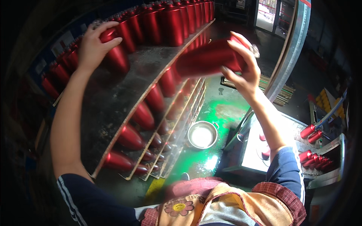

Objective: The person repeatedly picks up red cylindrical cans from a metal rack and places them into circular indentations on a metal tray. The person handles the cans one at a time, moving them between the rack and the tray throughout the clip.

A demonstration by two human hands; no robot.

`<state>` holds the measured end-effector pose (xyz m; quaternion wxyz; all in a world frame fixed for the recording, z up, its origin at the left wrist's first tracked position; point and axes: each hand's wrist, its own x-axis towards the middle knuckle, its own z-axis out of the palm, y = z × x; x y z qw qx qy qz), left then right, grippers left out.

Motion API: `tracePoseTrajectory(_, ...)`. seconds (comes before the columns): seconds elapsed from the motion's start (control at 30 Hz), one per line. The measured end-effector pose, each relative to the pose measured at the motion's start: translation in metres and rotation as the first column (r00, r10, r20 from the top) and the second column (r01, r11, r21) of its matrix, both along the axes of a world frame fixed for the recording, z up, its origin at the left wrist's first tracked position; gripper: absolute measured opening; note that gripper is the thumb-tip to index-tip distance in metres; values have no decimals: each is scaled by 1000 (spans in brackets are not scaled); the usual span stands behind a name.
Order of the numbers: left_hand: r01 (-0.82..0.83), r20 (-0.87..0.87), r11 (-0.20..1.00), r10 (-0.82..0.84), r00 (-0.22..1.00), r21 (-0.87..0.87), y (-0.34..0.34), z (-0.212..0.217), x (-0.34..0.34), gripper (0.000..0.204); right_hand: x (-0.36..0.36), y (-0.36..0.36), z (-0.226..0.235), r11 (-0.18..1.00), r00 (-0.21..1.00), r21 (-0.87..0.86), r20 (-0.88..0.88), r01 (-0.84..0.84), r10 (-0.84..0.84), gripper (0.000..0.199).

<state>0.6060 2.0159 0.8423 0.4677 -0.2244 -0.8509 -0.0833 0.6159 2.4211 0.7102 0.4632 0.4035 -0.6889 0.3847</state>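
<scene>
My left hand is closed round the neck of a red metal bottle standing at the near end of the top shelf. A second red metal bottle is in my right hand, tilted nearly level beyond the shelf's right edge. The fingers grip it near its neck end, where a shiny metal fitting shows, and motion blurs its body. Rows of similar red bottles stand upright along the back of the top shelf.
Lower shelves hold more red bottles. A round metal basin sits on the green-lit wet floor. To the right are a bright worktable, a crate of red bottles and a slanted metal post.
</scene>
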Motion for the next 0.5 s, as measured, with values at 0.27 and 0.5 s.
tracePoseTrajectory(0.27,100,261,806,-303,917,583,108,-48,199,62,113,151,-135,977,893,-213,437,-20,113,64)
tracePoseTrajectory(0.5,-219,17,-144,-799,601,965,181,-243,185,54,177,185,-226,706,561,-603,752,371,346,63)
